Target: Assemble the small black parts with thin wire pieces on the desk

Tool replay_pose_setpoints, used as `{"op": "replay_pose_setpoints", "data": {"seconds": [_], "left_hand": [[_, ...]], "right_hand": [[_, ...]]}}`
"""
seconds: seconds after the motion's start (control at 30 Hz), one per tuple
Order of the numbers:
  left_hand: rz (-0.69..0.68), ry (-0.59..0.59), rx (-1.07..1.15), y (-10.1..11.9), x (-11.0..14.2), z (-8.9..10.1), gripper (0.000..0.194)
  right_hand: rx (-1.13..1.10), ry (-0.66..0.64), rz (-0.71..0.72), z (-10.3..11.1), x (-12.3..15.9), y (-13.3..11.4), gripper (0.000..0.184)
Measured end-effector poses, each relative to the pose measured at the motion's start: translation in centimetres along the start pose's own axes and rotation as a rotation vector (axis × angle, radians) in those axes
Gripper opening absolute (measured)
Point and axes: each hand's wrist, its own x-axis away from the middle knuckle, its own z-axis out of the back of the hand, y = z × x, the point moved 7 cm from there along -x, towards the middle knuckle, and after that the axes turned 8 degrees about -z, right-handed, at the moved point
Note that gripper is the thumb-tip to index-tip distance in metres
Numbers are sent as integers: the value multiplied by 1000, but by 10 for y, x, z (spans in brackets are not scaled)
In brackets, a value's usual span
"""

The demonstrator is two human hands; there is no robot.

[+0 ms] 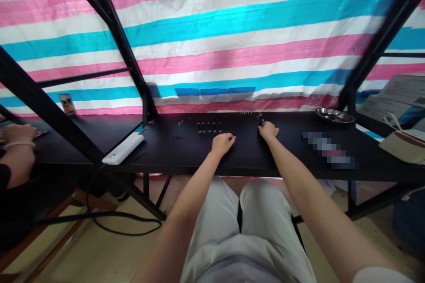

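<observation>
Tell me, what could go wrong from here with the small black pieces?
The left hand rests close to the row of small black pieces, so it could bump them out of line. They are dark on a black table, so a dropped piece may be hard to see.

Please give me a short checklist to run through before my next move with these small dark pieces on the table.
1. Left hand free of objects: ok, nothing shows in it.
2. Right hand has the small dark piece in its grip: cannot tell, the hand partly hides it.
3. Row of small dark upright pieces standing: ok, none looks fallen.
4. Black table free of loose bits by the row: not ok, dark scraps lie left of it.
5. Co-worker's hand apart from yours: ok, it is far left, beyond the black frame bar.
</observation>
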Motion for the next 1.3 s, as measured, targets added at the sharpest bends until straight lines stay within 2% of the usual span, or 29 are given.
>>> {"op": "replay_pose_setpoints", "data": {"seconds": [0.17,0.27,0.4,0.6,0.83,0.93,1.13,1.3], "left_hand": [[-118,99,16,9,1,3,30],[-186,124,-28,16,2,3,37],[-269,96,-94,23,2,2,42],[-335,17,-99,26,2,-3,35],[-276,51,-29,22,2,0,23],[-241,99,-3,20,2,4,20],[-244,319,20,18,4,20,23],[-308,338,29,24,5,21,27]], "right_hand": [[16,-41,206,-9,36,-25,19],[-23,-87,393,-17,64,-38,17],[-83,-134,644,-20,94,-47,16],[-62,-83,778,-15,106,-50,14],[-45,-142,841,-15,114,-55,15],[-2,-127,788,-12,114,-54,19],[151,-41,630,-4,113,-47,24],[199,2,611,-1,117,-49,27]]}}
